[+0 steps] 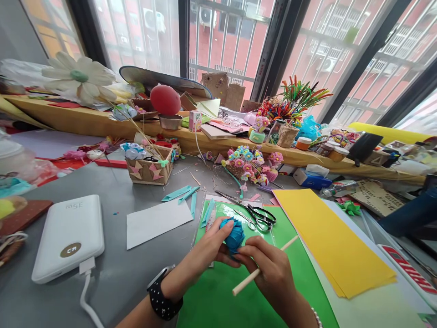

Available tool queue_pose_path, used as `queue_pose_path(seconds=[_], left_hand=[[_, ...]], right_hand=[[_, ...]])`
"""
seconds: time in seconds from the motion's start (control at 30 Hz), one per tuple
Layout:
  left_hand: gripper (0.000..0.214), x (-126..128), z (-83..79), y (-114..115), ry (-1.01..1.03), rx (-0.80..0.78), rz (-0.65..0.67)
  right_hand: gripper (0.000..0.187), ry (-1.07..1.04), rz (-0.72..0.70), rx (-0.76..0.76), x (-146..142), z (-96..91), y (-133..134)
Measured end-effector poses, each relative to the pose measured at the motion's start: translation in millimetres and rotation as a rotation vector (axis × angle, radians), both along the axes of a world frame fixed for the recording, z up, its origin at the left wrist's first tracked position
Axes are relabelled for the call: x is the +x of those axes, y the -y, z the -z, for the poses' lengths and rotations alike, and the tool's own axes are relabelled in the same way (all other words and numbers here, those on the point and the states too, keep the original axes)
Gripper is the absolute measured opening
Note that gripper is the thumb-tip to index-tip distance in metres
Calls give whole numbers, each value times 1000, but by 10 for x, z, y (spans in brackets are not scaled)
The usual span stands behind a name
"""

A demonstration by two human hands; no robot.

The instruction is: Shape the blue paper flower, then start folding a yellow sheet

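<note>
My left hand [214,241] is closed around a blue paper flower [235,234] with many layered petals, its thumb on the top. The fingertips of my right hand [269,264] pinch the flower's lower right edge. A pale wooden stick [251,279] also lies in my right hand, passing behind the fingers, with both ends showing. Beneath both hands is a green sheet [218,300]. Just beyond the flower lie black-handled scissors [261,217] and a smaller silver pair [251,224]. Folded light-blue paper strips [186,193] rest left of the scissors.
A white power bank [73,237] with a cable lies at left, near a white paper [159,224]. Yellow paper sheets [334,241] lie at right. Behind stand a decorated box [148,171], a bunch of small craft flowers [247,164] and a cluttered ledge [201,143].
</note>
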State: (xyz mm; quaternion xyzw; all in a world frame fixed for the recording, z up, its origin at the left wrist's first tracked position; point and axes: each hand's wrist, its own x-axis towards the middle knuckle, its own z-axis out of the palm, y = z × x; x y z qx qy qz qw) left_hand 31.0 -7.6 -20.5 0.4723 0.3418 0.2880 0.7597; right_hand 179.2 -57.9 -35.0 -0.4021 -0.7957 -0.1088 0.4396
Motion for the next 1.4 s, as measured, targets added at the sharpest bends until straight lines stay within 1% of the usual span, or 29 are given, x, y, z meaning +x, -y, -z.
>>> queue_pose_path(seconds=[0.17,0.27,0.33,0.43,0.53,0.57,0.67,0.73,0.83,0.93,1.03,1.1,1.17,1.3,1.4], left_hand=[[39,3,-5,6,-35,1,9],[41,4,-24,18,-42,17,20],[44,8,-21,15,-23,18,43],[54,19,14,-11,17,-13,35],[64,28,44,-35,6,-10,9],[62,28,45,-37,-8,-3,31],[43,21,23,-26,-31,-6,140],[38,16,10,-19,-38,-12,168],[38,13,23,-25,-70,-9,120],[39,15,50,-35,-48,67,52],[32,19,52,-32,4,179,44],[30,21,44,-25,20,207,55],[31,23,42,-20,36,190,48],[35,25,77,-22,66,103,17],[36,40,125,-33,47,116,10]], right_hand=[[15,51,28,-93,17,29,-5],[20,70,52,-87,16,39,-7],[19,58,49,-94,17,37,-7],[14,-67,62,-130,31,19,0],[11,-238,123,-133,50,-20,18],[11,-273,140,-127,55,-36,24],[10,-311,149,-104,61,-81,37],[10,-311,138,-96,58,-94,36],[9,-295,136,-115,56,-83,28],[10,-274,130,-170,65,-56,25],[11,-264,126,-217,81,-45,30],[11,-266,128,-234,89,-47,33],[11,-275,124,-248,89,-47,30],[4,-304,96,-271,73,-28,17],[4,-318,110,-264,67,-15,10]])
